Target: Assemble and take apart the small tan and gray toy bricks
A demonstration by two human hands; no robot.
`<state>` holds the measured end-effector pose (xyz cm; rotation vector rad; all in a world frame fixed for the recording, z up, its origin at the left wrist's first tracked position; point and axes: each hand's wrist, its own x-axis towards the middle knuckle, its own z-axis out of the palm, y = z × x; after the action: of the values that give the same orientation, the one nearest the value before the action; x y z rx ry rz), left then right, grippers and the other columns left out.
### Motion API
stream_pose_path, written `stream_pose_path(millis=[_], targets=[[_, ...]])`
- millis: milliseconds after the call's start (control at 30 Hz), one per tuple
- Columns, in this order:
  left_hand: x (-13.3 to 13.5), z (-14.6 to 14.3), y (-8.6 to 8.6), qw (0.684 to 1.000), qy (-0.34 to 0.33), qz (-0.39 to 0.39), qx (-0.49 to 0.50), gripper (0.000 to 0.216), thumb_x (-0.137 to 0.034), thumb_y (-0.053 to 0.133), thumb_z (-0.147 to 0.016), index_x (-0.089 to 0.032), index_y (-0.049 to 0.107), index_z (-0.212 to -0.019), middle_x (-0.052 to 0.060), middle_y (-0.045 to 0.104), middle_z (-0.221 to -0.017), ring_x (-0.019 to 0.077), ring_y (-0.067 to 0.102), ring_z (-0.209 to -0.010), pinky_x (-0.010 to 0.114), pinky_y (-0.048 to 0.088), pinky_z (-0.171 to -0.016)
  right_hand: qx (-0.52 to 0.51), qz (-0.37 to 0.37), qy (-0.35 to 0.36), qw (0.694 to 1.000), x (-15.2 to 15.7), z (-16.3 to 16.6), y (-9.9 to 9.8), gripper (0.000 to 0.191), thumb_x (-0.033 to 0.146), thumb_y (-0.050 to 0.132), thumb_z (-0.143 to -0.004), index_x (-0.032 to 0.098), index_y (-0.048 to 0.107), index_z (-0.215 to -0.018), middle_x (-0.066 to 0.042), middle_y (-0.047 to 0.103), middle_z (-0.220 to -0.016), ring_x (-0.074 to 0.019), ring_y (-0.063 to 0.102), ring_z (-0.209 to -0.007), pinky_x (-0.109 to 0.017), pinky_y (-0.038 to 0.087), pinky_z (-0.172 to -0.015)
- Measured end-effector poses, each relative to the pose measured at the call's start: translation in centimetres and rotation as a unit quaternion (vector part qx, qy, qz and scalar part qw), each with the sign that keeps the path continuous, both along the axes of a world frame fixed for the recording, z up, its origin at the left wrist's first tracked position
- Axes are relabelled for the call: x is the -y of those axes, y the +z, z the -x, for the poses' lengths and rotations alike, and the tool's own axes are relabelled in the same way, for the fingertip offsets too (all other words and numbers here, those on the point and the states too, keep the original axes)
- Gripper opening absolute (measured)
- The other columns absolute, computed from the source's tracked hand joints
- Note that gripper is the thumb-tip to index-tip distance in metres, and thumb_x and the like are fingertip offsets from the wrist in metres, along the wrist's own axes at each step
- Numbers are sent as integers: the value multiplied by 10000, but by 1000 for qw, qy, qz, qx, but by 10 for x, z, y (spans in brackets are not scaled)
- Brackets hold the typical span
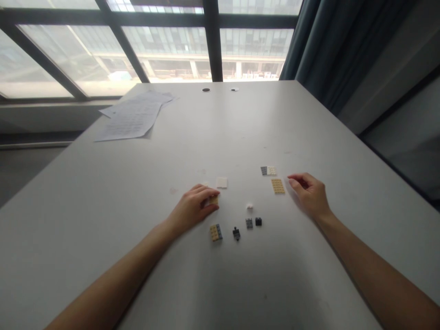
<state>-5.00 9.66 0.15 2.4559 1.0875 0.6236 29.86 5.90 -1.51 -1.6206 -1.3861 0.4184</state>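
Note:
My left hand (197, 202) is closed around a small tan studded brick piece (213, 200), thumb below and fingers above; part of the piece is hidden. Just beyond it lies a flat white square plate (222, 183), and a bit of another white piece (205, 184) peeks out behind the fingers. To the right, my right hand (309, 192) rests by the table with fingers curled and the thumb near the index finger; nothing shows between them. Left of it are a tan studded plate (278, 186) and a grey-and-white studded piece (268, 171).
Nearer me lie a tan-and-grey brick piece (216, 232), a dark jointed piece (236, 233), a grey plate (249, 223), a black brick (258, 221) and a small white piece (250, 207). Printed papers (134, 117) lie at the far left of the white table (223, 128).

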Motion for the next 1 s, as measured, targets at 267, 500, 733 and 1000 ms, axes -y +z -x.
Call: stream_pose_path(millis=[267,500,733,1000], targets=[[-4,0,0,1000,-24,8,-9,285,-316,653,-822,-192,636,-1078,55,678,-1021,197,586,-971,322,482,-868,3,2,1,1000,0,0,1,191,332,606,-815,174,705,-855,-36,685,-784,-175,600,-687,-304,470,-661],[1,0,-3,1000,-6,-4,1,209,-283,613,-854,-189,641,-1038,45,679,-967,176,600,-916,297,494,-835,4,3,2,1000,1,0,1,192,332,608,-811,171,707,-849,-42,688,-785,-181,607,-695,-309,472,-668],[-15,-1,5,999,-24,-44,-6,315,-368,619,-851,-191,631,-1112,82,656,-1117,222,556,-1060,367,478,-924,5,5,6,1000,0,1,0,188,328,605,-818,175,706,-853,-38,689,-785,-175,608,-689,-300,473,-662],[-55,-11,11,996,-54,9,-66,394,-389,634,-811,-199,620,-1156,83,637,-1200,247,555,-1119,413,433,-1001,5,5,8,1000,0,0,0,195,333,599,-820,172,704,-851,-40,689,-788,-180,612,-695,-306,478,-668]])
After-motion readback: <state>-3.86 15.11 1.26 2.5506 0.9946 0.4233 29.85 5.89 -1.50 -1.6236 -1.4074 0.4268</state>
